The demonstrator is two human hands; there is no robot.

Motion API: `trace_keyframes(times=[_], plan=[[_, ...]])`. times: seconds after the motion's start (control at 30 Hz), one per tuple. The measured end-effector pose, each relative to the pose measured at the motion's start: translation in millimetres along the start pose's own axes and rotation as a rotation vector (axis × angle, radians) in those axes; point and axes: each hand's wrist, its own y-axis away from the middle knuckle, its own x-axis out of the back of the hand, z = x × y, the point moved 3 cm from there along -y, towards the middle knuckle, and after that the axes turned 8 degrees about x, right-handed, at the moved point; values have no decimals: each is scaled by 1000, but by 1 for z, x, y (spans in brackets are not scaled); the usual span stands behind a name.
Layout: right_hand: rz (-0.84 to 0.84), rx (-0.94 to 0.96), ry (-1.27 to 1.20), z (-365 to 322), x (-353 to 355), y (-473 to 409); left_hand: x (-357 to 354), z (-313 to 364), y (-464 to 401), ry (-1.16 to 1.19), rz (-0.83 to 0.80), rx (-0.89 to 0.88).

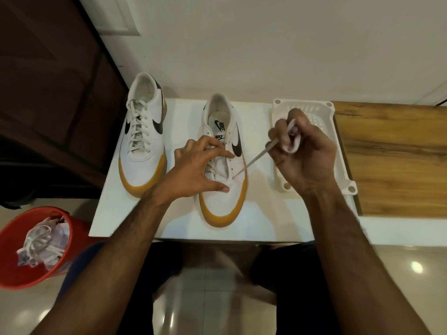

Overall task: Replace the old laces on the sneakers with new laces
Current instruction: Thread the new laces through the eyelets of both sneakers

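Two white sneakers with tan soles on white bench (254, 228), toes toward camera. Left sneaker (144, 139) fully laced, sitting at bench's left edge. Right sneaker (223, 165) mid-bench, only partly laced (lower eyelets threaded, upper ones bare).

Left hand (198, 169) spread wide over right sneaker's lace area, fingers extended, thumb tip resting on toe box; index finger lying across eyelet row. Holding nothing that can be made out.

Right hand (300, 148) raised beside right sneaker, above white basket (338, 151), fingers curled round bunched end of lace (256, 158). Lace running taut and slanted from that fist down to an eyelet on sneaker's right side.

Basket just right of right sneaker, perforated, contents hidden by hand. Wooden board (396, 160) adjoining basket on far right.

Red bin (31, 245) on floor, lower left, well apart from bench, with tangled white laces (38, 240) and crumpled paper inside.
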Motion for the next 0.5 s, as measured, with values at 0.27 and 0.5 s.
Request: trace_keyframes(times=[0.27, 0.5], plan=[[-261, -474, 1557, 52, 7, 2, -1, -1, 0, -4, 4, 1], [-316, -371, 1220, 43, 17, 4, 0, 0, 0, -6, -11, 2]])
